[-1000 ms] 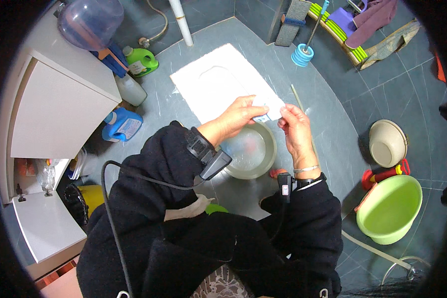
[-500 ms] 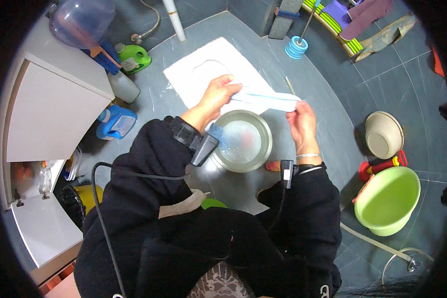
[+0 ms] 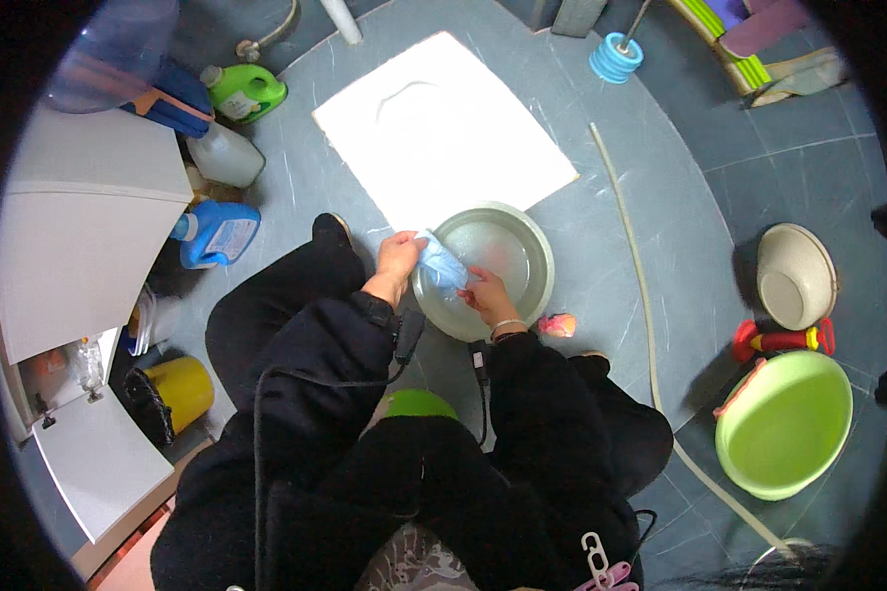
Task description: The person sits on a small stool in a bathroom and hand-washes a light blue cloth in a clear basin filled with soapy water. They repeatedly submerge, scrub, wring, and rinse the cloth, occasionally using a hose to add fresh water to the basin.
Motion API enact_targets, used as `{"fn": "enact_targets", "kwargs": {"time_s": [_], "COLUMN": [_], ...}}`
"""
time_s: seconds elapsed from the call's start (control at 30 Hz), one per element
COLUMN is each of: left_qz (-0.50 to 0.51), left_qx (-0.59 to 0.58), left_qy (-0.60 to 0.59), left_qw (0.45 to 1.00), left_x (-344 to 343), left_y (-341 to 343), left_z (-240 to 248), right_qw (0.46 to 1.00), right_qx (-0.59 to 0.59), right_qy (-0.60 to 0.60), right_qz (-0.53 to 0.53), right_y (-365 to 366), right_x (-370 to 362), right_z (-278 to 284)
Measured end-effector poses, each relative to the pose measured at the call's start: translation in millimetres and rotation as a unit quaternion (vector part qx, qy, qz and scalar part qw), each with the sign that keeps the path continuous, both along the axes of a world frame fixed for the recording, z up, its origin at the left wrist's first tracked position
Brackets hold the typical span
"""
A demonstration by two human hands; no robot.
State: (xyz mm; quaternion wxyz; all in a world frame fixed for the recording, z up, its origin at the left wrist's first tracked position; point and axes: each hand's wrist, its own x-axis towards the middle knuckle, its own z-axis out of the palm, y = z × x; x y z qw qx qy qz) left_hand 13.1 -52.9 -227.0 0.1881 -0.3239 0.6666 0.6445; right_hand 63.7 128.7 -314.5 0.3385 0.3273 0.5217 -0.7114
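Note:
A round grey-green basin with cloudy water stands on the floor in front of me. Over its left side I hold a light blue cloth, bunched and slanting down to the right. At the cloth's upper end, by the rim, the fingers of my left hand are closed on it. My right hand reaches over the near rim and pinches the lower end. The cloth hides part of the water.
Beyond the basin lies a white square slab. A pale hose runs along the floor at right, near a green tub and beige bucket. Bottles and an open-doored cabinet line the left. A pinkish item lies beside the basin.
Both hands have come down and closer together, from above the basin's far side to its near left. The pale strip stretched between them is no longer seen; a bunched blue cloth is held.

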Motion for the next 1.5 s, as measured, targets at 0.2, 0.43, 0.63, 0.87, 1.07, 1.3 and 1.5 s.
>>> {"fn": "enact_targets", "kwargs": {"time_s": [0.2, 0.43, 0.63, 0.87, 1.07, 1.3, 1.5], "left_qz": [-0.055, -0.070, -0.081, -0.143, 0.037, 0.134, 0.069], "left_qx": [-0.126, 0.012, 0.048, 0.024, 0.358, 0.433, 0.376], "left_qy": [0.052, -0.033, -0.080, -0.245, -0.246, -0.241, -0.135], "left_qw": [0.989, 0.997, 0.992, 0.959, 0.900, 0.858, 0.914], "left_x": [-12, -9, -2, 8, 4, -3, 14], "left_y": [8, 24, 30, 46, 49, 45, 69], "left_z": [-36, -45, -54, -57, -52, -82, -92], "right_qw": [0.995, 0.805, 0.705, 0.949, 0.912, 0.863, 0.833], "right_qx": [0.068, 0.465, 0.575, 0.274, 0.230, 0.211, 0.387], "right_qy": [0.022, 0.253, 0.304, 0.076, 0.318, 0.439, 0.303], "right_qz": [0.067, 0.269, 0.283, 0.135, 0.119, 0.131, 0.256], "right_y": [-31, -9, 32, 16, -29, -22, -11], "right_x": [2, 11, 8, -9, -3, -12, -18], "right_z": [-52, -74, -64, -43, 48, 82, 28]}}
